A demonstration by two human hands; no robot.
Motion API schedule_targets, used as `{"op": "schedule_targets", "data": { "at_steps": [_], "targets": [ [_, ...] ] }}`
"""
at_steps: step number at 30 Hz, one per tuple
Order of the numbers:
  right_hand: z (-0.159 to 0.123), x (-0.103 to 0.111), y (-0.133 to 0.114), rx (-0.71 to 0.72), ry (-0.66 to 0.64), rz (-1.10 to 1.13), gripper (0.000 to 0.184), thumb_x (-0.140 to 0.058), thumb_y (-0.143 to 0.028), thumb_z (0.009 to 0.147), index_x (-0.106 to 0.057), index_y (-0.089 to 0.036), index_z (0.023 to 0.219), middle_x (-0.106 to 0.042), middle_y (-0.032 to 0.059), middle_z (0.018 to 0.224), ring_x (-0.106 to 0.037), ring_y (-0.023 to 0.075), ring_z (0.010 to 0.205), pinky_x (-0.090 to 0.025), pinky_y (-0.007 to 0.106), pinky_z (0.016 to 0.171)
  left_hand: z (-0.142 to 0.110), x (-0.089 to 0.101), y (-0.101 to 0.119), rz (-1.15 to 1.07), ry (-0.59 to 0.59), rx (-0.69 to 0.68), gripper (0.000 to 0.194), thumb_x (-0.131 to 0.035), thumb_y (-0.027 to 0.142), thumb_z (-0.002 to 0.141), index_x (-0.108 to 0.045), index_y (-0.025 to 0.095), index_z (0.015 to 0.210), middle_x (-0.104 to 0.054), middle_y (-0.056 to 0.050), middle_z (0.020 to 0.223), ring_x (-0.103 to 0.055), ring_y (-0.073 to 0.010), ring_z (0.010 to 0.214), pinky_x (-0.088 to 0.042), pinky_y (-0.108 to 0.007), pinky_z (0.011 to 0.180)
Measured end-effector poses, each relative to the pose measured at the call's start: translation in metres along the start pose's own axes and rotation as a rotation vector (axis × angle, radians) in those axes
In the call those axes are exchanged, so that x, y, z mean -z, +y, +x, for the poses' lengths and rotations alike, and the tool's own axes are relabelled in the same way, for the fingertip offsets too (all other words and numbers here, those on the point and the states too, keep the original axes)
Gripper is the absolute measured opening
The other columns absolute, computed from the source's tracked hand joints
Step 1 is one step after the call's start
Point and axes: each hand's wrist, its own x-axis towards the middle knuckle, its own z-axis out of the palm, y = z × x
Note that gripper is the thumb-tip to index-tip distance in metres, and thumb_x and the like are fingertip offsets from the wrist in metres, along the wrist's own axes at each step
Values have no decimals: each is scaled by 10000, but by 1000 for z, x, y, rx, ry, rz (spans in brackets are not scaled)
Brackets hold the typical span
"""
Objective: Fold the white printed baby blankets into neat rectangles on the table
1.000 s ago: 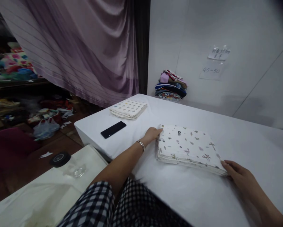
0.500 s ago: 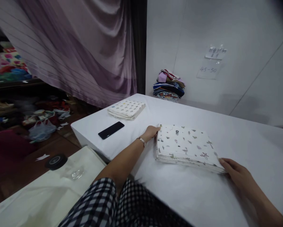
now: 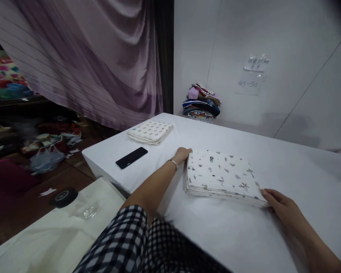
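Note:
A folded white cloth with a print of small leaves and palm trees lies flat in several layers on the white table. At its far left corner is my left hand, with a bracelet on the wrist; the fingers are closed on the edge, their tips partly hidden. My right hand pinches the near right corner, thumb on top and the other fingers mostly hidden underneath. Farther back on the left rests a second folded cloth with a grey heart-like print, apart from both hands.
On the white table a black phone lies left of my left arm. A lower pale surface at the left holds a roll of black tape and a clear object. Folded fabrics are stacked by the wall.
The view has shifted slightly, moving everything a little to the left in the picture. My left hand sits slightly farther along the cloth's corner; the right hand keeps its hold.

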Motion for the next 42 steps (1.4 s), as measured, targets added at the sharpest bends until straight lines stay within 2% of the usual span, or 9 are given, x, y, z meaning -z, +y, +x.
{"op": "schedule_targets", "data": {
  "at_steps": [7,15,19,24,30,33,36,39,42],
  "targets": [
    [-5,3,-7,-24,27,33,634,-491,-695,693,-656,-181,1025,-637,45,682,-567,214,619,-432,325,598,-20,6,-1,-89,-88,6,408,-572,505,786,-461,171,579,-411,33,451,-362,-81,407,-253,-232,432],
    [-2,2,-1,-17,2,-74,609,-527,-689,680,-630,-185,1007,-639,44,719,-583,216,636,-430,333,622,-72,20,-16,-104,-139,-7,454,-623,596,686,-487,172,595,-446,33,501,-369,-78,434,-263,-228,439],
    [-3,2,-3,-26,-6,-68,594,-530,-675,686,-624,-192,1019,-625,24,692,-568,197,600,-422,321,603,-98,24,-22,-26,-137,-90,467,-606,615,681,-482,176,582,-438,38,486,-390,-87,467,-291,-230,472],
    [-8,3,-8,-25,-4,-36,601,-544,-671,682,-614,-184,1028,-617,23,693,-567,194,592,-429,328,613,-116,25,-27,76,-201,-147,389,-665,499,664,-495,171,544,-436,39,476,-385,-85,488,-284,-230,484],
    [-5,2,-5,-16,11,49,608,-614,-650,631,-613,-190,1028,-584,16,678,-524,166,546,-412,296,533,-118,25,-36,30,-261,-148,317,-643,357,705,-481,166,510,-417,46,459,-351,-71,466,-266,-227,475],
    [-3,1,-4,-50,-2,51,615,-621,-641,628,-605,-196,1053,-595,17,705,-517,158,540,-414,293,530,-121,26,-37,122,-217,-170,308,-644,396,709,-514,167,549,-475,31,511,-404,-86,501,-291,-233,495],
    [-4,-1,-6,-51,-1,56,601,-603,-634,657,-606,-191,1063,-611,22,717,-523,159,547,-420,297,552,-128,28,-31,322,-69,-257,284,-648,442,705,-565,175,652,-581,2,678,-493,-122,622,-330,-245,557],
    [-6,-3,-8,0,8,123,568,-576,-623,694,-627,-172,1036,-592,13,660,-520,155,556,-400,283,548,-136,27,-22,463,106,-453,225,-605,407,756,-575,193,819,-600,-16,872,-527,-148,754,-355,-255,632],
    [-6,-3,-10,11,31,207,524,-550,-613,722,-659,-155,952,-525,-12,552,-467,131,511,-344,258,497,-142,20,-18,481,99,-665,162,-523,366,820,-551,208,835,-585,-9,876,-525,-150,776,-369,-267,662]
  ]
}}
